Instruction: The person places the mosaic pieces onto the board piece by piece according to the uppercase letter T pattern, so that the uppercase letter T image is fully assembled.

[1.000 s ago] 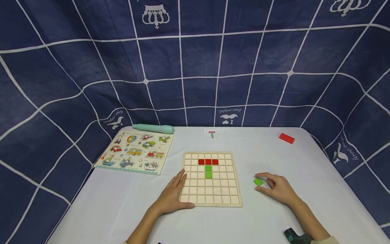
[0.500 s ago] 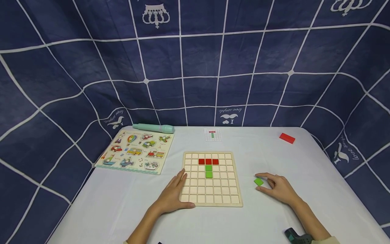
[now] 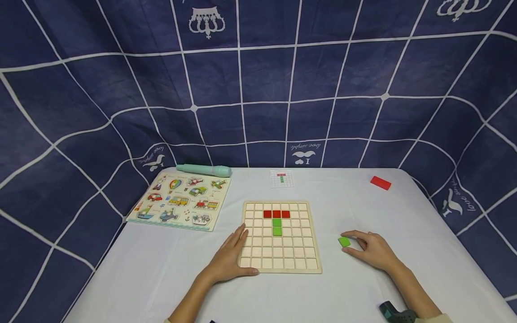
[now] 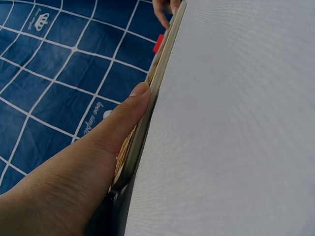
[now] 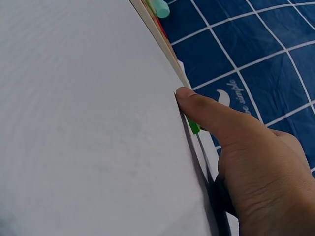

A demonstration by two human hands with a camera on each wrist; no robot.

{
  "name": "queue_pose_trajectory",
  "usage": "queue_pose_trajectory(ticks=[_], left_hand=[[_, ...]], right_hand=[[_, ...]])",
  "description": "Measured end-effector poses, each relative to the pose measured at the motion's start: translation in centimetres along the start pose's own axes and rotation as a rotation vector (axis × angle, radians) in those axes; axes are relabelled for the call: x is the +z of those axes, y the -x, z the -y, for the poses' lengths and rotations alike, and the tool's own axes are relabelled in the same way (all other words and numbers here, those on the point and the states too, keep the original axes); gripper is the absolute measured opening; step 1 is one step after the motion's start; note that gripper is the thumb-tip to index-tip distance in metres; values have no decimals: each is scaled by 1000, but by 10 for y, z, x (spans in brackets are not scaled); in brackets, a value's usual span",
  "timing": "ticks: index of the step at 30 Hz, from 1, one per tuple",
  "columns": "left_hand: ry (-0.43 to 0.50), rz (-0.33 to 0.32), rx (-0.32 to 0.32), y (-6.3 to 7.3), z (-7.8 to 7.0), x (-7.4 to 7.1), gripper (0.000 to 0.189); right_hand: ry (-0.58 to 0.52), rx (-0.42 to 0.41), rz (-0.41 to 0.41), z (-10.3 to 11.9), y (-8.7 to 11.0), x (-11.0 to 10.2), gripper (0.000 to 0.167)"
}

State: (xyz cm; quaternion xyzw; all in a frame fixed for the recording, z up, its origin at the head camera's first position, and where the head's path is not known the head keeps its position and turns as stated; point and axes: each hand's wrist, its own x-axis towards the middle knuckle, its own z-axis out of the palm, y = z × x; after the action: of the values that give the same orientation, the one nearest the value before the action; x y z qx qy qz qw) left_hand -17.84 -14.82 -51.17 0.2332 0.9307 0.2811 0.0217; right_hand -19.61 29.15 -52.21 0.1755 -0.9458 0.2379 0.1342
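Observation:
A wooden grid board [image 3: 300, 250] lies in the middle of the table, with three red tiles [image 3: 276, 214] in a row and two green tiles [image 3: 277, 226] below the middle one. My left hand [image 3: 229, 259] rests at the board's left edge, fingers extended along it and thumb at the near left corner; the left wrist view shows the thumb [image 4: 118, 120] against the board's side. To the right of the board, my right hand [image 3: 371, 250] pinches a loose green tile [image 3: 344, 242] between thumb and forefinger, low over the cloth. In the right wrist view the thumb partly hides this tile [image 5: 193, 126].
Behind the board lies a small pattern card [image 3: 287, 183] printed with a red and green T. A red block [image 3: 380, 183] is at the back right. At the back left are a vehicle picture puzzle [image 3: 190, 187] and a mint-green stick-like object [image 3: 203, 170]. A blue curtain [image 3: 262, 121] surrounds the table.
My right hand has shifted slightly right, and the loose green tile has moved and turned a little with it. The left hand and the board stay put.

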Motion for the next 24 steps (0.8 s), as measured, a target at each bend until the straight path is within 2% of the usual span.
queue_pose_trajectory(ticks=[9, 24], left_hand=[[2, 10, -9, 0, 0, 1, 118], [-19, 17, -16, -1, 1, 1, 119]], right_hand=[[-57, -9, -24, -7, 5, -3, 29], [-90, 26, -22, -5, 5, -4, 27]])
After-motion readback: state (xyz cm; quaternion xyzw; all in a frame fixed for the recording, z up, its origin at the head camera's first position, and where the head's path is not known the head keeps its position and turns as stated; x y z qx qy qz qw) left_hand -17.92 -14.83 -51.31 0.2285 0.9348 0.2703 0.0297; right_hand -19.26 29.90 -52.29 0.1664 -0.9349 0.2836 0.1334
